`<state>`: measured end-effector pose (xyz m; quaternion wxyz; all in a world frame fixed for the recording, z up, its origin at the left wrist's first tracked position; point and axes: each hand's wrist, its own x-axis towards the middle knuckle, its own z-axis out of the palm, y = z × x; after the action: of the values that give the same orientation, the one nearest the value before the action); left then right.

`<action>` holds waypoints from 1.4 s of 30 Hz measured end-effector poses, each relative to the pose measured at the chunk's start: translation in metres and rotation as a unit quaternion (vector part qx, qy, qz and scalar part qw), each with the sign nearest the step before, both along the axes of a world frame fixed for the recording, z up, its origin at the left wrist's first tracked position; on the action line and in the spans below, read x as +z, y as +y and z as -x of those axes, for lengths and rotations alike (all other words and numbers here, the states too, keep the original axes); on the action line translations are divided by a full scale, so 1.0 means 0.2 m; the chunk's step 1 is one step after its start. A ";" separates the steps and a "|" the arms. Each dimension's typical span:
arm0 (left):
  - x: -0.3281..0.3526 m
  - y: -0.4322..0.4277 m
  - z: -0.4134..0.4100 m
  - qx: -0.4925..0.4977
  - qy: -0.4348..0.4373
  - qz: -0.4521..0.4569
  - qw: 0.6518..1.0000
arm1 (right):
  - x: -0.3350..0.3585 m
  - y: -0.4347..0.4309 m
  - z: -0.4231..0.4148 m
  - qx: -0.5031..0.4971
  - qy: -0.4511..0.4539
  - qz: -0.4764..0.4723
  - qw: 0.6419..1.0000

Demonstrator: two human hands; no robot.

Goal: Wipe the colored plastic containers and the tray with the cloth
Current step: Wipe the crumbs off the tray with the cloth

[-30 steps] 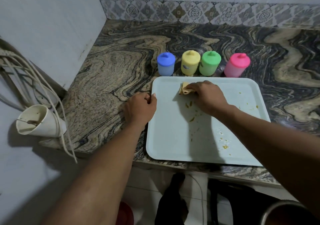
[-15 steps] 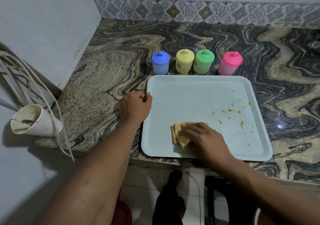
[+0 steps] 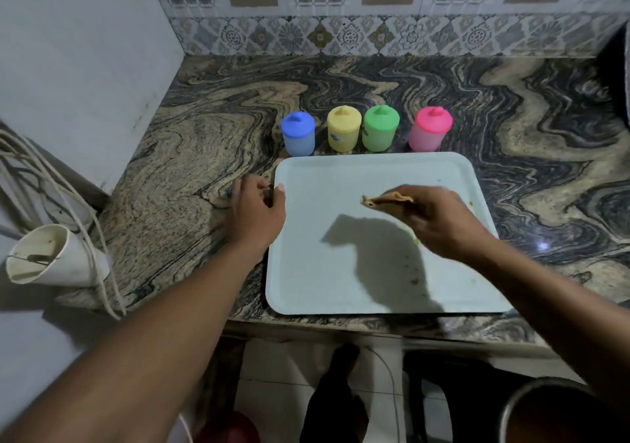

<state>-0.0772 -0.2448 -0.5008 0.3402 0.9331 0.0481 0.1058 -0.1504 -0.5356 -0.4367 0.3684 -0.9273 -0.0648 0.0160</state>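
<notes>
We pinch the folded cloth [image 3: 387, 200] in our right hand [image 3: 443, 219] above the pale tray [image 3: 327, 272] (specks dot its near right part), our left hand [image 3: 257, 216] gripping its left rim, the capped containers [image 3: 380, 128] lined up just behind it.

A swirled black-and-tan stone countertop [image 3: 375, 84] lies under the left hand [image 3: 254, 214] and the right hand [image 3: 443, 221]. Beyond the fingertips it meets a patterned tile border [image 3: 351, 35]. Well to the left of the left hand, past the counter's edge, a white cone-shaped holder [image 3: 51, 258] sits among pale cords [image 3: 102, 265] by the grey wall [image 3: 85, 50]. Below the right forearm a round metal-rimmed pot [image 3: 511, 400] shows, and below the left forearm a red object [image 3: 235, 425].
</notes>
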 end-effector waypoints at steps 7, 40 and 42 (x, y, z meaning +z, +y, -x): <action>0.00 -0.33 0.18 -0.242 0.000 -0.161 0.957 | 0.03 -0.11 -0.39 -0.031 -0.018 0.163 0.986; -0.04 -0.39 0.25 -0.267 0.055 -0.238 0.932 | -0.09 -0.09 0.51 0.070 0.072 0.040 0.994; -0.03 -0.39 0.25 -0.269 0.068 -0.247 0.928 | -0.03 -0.16 0.38 0.029 0.062 0.014 0.998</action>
<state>-0.1268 -0.3236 -0.5071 0.1103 0.9705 -0.2095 -0.0447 -0.2261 -0.5672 -0.4419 0.3580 -0.9273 -0.0686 0.0852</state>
